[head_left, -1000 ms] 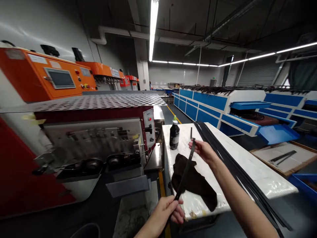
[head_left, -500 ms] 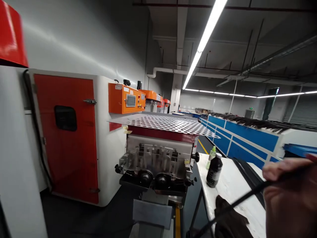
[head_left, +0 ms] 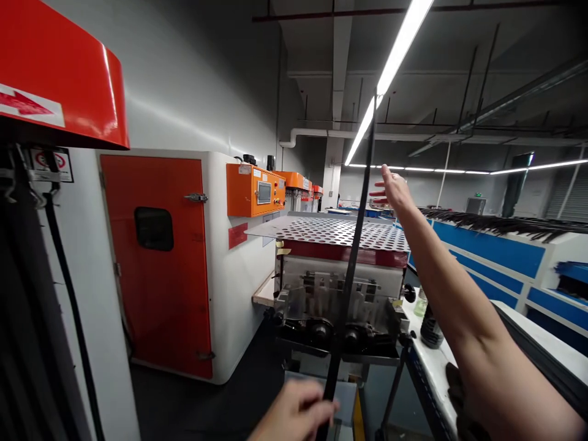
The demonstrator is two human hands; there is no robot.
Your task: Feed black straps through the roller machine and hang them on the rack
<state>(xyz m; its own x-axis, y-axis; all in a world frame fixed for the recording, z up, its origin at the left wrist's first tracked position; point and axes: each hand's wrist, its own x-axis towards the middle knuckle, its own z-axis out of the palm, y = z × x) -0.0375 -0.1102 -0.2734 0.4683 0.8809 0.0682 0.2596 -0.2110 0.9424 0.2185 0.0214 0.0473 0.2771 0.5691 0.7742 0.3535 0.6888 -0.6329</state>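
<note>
Two bottles on the white-topped table [head_left: 429, 373], lower right: a dark bottle [head_left: 430, 327] partly behind the right forearm, contents not visible through its dark walls, and a small translucent bottle [head_left: 419, 304] just behind it, contents too blurred to tell. Dark cloth [head_left: 454, 386] low on the same table, partly hidden by the arm. Long black strap [head_left: 354, 226] near upright at centre, in front of the perforated-top machine [head_left: 344, 233], its lower part clamped in the left hand [head_left: 294, 416] at the bottom edge. Right hand [head_left: 395, 191] high and just beside the strap, fingers apart, touching nothing. Different from the earlier frame: strap upright rather than slanting across the table, right hand no longer clamped on it, and the view swung left toward the red cabinet door [head_left: 156, 263].
</note>
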